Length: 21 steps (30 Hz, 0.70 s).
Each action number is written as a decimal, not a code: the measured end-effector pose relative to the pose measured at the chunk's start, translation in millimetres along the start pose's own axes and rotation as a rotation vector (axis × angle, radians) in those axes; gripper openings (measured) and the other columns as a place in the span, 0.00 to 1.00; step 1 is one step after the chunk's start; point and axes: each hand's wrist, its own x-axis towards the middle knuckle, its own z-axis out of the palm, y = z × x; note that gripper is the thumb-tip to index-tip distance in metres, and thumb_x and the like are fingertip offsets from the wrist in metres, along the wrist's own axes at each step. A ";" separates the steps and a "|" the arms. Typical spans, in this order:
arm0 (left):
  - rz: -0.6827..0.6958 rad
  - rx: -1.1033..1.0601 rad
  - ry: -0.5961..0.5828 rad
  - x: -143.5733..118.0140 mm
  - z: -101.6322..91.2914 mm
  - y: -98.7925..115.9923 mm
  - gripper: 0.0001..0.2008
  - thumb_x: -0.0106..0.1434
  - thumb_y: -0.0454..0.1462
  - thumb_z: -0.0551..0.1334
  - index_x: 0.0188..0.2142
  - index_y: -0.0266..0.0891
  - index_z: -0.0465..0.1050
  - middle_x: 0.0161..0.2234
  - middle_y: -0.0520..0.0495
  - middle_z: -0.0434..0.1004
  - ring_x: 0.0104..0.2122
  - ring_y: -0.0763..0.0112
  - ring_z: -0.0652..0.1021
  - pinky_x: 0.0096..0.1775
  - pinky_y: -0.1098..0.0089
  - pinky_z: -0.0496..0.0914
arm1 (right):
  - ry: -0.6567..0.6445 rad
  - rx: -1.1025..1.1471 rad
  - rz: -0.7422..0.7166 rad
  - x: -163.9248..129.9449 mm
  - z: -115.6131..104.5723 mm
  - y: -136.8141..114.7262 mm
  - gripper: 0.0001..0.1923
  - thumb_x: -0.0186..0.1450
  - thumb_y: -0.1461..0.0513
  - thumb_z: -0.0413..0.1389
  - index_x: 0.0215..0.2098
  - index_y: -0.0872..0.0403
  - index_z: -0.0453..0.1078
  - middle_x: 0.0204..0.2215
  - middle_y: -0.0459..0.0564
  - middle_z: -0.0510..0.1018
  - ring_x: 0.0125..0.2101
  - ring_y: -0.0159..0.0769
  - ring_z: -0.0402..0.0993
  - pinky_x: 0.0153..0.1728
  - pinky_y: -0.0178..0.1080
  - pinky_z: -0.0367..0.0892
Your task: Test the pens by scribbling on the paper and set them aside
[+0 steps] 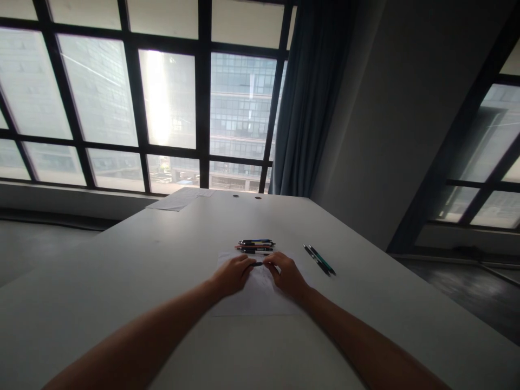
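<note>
- Table (260, 222): white, smooth top, narrowing in view toward the windows.
- Sheet of paper (255, 306): white, flat, at the centre of the near half.
- Row of pens (255, 244): laid crosswise, close together, at the sheet's far edge; exact count not determinable.
- Pair of pens (317, 260): right of the sheet, slanted, side by side, one partly green.
- Loose papers (174, 201): far left corner.
- Two small round pieces (258, 197): near the far edge, apart.
</note>
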 end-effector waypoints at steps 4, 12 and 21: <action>0.002 -0.006 0.015 -0.2 1.6 -1.7 0.15 0.69 0.36 0.51 0.50 0.38 0.72 0.39 0.42 0.77 0.37 0.66 0.78 0.42 0.66 0.73 | -0.028 -0.052 0.023 0.4 1.4 0.3 0.06 0.68 0.66 0.51 0.37 0.53 0.70 0.34 0.52 0.77 0.36 0.39 0.74 0.39 0.41 0.70; -0.002 -0.009 -0.015 0.7 -0.3 0.6 0.15 0.68 0.35 0.51 0.49 0.37 0.72 0.39 0.41 0.77 0.37 0.65 0.78 0.42 0.66 0.73 | -0.115 -0.232 0.124 2.1 4.7 0.3 0.17 0.73 0.59 0.44 0.32 0.54 0.68 0.29 0.50 0.76 0.31 0.37 0.72 0.35 0.38 0.65; -0.010 -0.023 -0.023 0.8 -1.3 1.4 0.15 0.68 0.37 0.51 0.48 0.38 0.73 0.37 0.43 0.77 0.37 0.66 0.78 0.41 0.67 0.73 | -0.138 -0.175 0.081 2.1 -0.3 -4.7 0.11 0.71 0.60 0.48 0.35 0.54 0.70 0.31 0.50 0.78 0.32 0.37 0.72 0.38 0.40 0.64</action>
